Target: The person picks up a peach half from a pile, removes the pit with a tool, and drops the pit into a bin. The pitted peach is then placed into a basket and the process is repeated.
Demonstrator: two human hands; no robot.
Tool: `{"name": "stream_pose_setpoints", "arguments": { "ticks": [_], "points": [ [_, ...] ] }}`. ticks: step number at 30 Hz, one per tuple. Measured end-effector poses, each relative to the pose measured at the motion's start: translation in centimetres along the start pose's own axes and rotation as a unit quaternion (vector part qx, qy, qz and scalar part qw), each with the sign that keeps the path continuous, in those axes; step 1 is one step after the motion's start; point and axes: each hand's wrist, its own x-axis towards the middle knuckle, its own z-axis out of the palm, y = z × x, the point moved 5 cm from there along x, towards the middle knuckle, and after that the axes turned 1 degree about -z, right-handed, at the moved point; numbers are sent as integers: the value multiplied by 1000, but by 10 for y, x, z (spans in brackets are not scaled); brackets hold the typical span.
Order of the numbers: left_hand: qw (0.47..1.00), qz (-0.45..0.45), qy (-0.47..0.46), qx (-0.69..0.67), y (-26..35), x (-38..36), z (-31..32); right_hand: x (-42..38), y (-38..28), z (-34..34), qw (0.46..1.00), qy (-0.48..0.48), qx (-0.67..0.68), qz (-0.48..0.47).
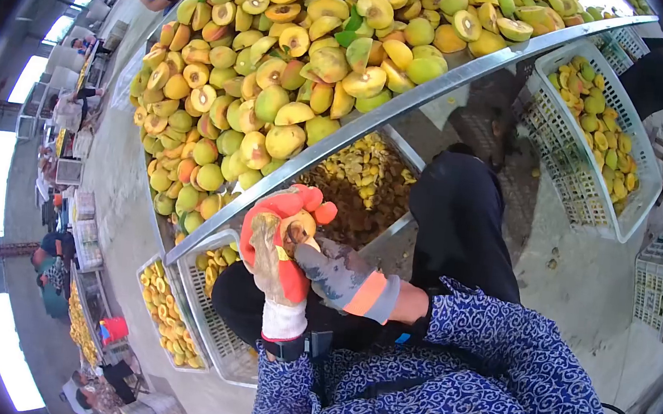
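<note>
Gripping fruit (pixel 304 224) in left hand (pixel 263 244), pressing right hand (pixel 332 273) to it (contents: can't tell), near desk (pixel 470 75) edge. Probably mid-working fruit; next calls for firm hold.

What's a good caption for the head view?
Gloved left hand and right hand meet at one fruit beside a fruit heap.
</note>
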Motion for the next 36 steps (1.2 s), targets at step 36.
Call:
{"name": "stream_pose_setpoints", "arguments": {
  "ticks": [36],
  "points": [
    [998, 10, 42, -53, -13, 2, -13, 3, 4, -16, 974, -118, 41, 189]
  ]
}}
